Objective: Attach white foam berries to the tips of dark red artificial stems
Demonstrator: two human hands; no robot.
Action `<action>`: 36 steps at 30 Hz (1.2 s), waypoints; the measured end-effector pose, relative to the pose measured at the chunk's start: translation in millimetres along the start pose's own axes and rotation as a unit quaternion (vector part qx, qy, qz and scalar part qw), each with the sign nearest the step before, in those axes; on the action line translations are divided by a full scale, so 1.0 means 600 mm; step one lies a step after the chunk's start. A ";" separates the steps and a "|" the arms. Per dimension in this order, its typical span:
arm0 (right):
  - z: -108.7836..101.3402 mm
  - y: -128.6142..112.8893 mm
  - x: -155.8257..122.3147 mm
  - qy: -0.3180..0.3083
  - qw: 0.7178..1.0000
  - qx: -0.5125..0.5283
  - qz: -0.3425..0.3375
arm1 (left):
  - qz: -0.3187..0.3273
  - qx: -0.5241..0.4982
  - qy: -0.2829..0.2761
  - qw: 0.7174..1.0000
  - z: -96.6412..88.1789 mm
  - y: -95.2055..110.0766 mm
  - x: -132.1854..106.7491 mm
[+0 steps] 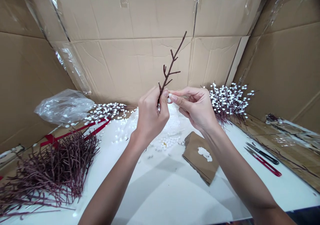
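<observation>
My left hand point(150, 118) is shut around the lower stem of a dark red branched twig point(172, 64), which rises upright with several short side shoots. My right hand point(195, 106) pinches a small white foam bead point(169, 99) between thumb and finger, right next to the twig's stem. Below the hands, loose white beads point(165, 143) lie on the white table point(170, 191). A cardboard piece point(200, 156) with a white blob point(205, 154) on it lies under my right wrist.
A heap of bare red twigs point(50, 171) lies at the left, and white-beaded sprays point(228, 101) stand at the back right. A plastic bag point(63, 106) and red ribbon point(75, 133) lie at the left. Red-handled snips point(263, 161) lie at the right, inside cardboard walls point(125, 18).
</observation>
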State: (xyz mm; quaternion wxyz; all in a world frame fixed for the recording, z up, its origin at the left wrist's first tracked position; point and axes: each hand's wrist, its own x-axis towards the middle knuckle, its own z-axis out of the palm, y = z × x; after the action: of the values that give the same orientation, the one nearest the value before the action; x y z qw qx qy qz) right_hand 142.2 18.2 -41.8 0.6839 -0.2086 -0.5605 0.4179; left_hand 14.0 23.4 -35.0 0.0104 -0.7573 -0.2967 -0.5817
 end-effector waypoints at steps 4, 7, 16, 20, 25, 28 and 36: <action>-0.001 -0.004 0.002 -0.014 1.000 0.018 0.010 | -0.013 -0.035 -0.003 0.999 -0.002 0.004 0.001; -0.003 -0.007 0.002 -0.019 1.000 0.018 0.003 | -0.037 -0.075 -0.018 0.996 -0.003 0.003 0.001; -0.007 -0.013 0.002 -0.038 0.999 0.017 0.021 | -0.123 -0.163 -0.033 0.978 -0.003 -0.006 0.001; -0.007 -0.012 0.002 -0.039 0.999 0.021 0.021 | -0.129 -0.170 -0.038 0.976 -0.005 -0.004 0.001; -0.008 -0.014 0.002 -0.022 0.998 0.044 0.043 | -0.136 -0.183 -0.040 0.973 -0.004 -0.002 0.000; -0.009 -0.017 0.005 -0.022 0.993 0.083 0.076 | -0.137 -0.210 -0.037 0.967 -0.003 0.000 -0.001; -0.009 -0.024 0.005 -0.038 0.976 0.166 0.136 | -0.173 -0.311 -0.041 0.933 0.000 0.001 -0.001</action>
State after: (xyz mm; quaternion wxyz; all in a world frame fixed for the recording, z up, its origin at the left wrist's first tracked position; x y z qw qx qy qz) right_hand 152.2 13.8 -30.6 0.6240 -0.1502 -0.4748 0.6022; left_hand 14.2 22.7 -35.1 -0.3390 -0.6828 -0.2274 -0.6060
